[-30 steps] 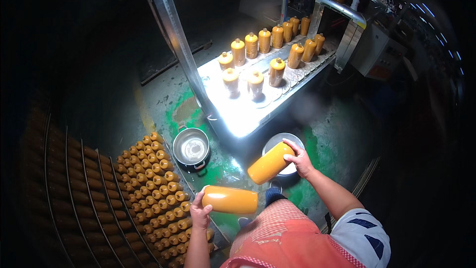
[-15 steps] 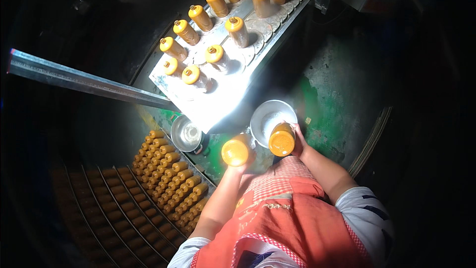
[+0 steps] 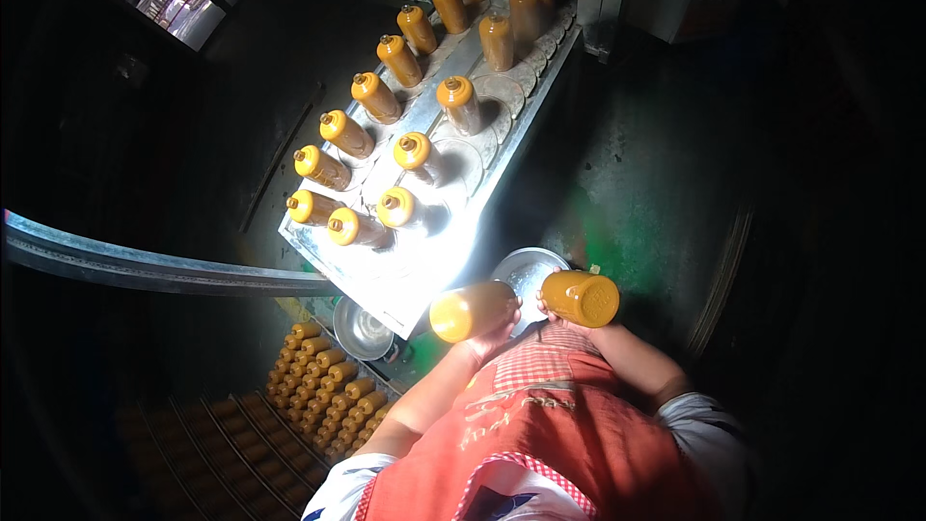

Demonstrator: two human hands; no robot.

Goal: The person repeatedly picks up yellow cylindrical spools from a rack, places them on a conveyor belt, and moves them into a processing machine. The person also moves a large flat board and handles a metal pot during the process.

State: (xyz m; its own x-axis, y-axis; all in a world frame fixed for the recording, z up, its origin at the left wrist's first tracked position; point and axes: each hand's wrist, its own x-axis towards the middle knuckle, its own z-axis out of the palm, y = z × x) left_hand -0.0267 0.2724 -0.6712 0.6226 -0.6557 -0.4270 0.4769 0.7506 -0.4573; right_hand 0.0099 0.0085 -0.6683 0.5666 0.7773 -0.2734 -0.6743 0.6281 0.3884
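Note:
My left hand is wrapped around an amber-yellow bottle, which lies nearly sideways with its base toward the left. In my right hand is a second amber bottle, tilted so its round base faces right and toward me. The two bottles are apart, and their upper ends point inward. Below and beyond them a metal basin is partly covered by my hands and the right bottle. Bright light washes out part of the left bottle. The bottle necks are hidden.
Ahead, a metal conveyor table of round overlapping plates carries several upright amber bottles. A smaller metal pan stands on the floor by its near end. Many stacked bottles lie at lower left. A long metal beam extends left.
Both bottles have turned from base toward me to lying sideways, bases outward, and my hands are closer together. The view has shifted, so the conveyor table appears lower.

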